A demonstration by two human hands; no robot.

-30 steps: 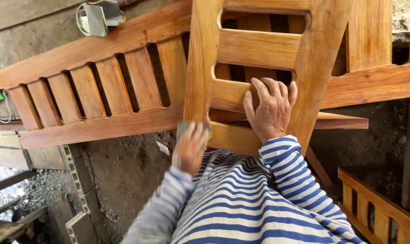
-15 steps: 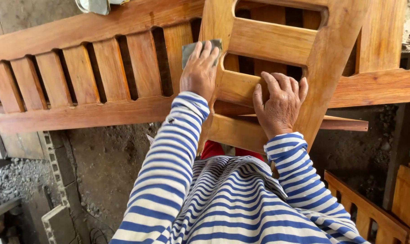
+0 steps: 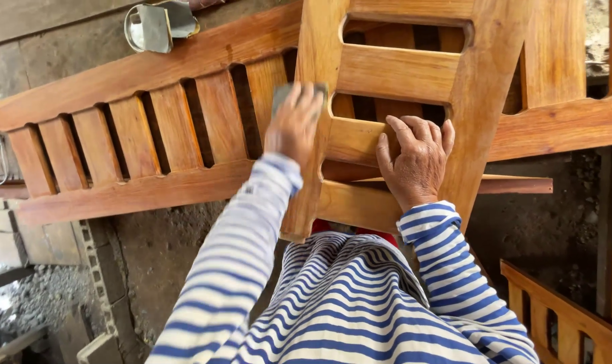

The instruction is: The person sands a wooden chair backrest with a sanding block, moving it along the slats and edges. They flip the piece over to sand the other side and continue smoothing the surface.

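The left hand (image 3: 294, 125) presses a grey sanding sheet (image 3: 284, 94) flat against the left upright of the wooden chair frame (image 3: 393, 71) (motion blur hides the finger grip). At three o'clock from it, the right hand (image 3: 415, 160) clasps the frame's middle rail.

Chair frame (image 3: 393, 74) overlaps slatted panel (image 3: 151, 128) (panel left).

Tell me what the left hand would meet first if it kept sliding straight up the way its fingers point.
Likely nothing soon: the left hand, pressing a grey sanding sheet, points up the chair frame's left upright, which runs bare to the picture's top edge.
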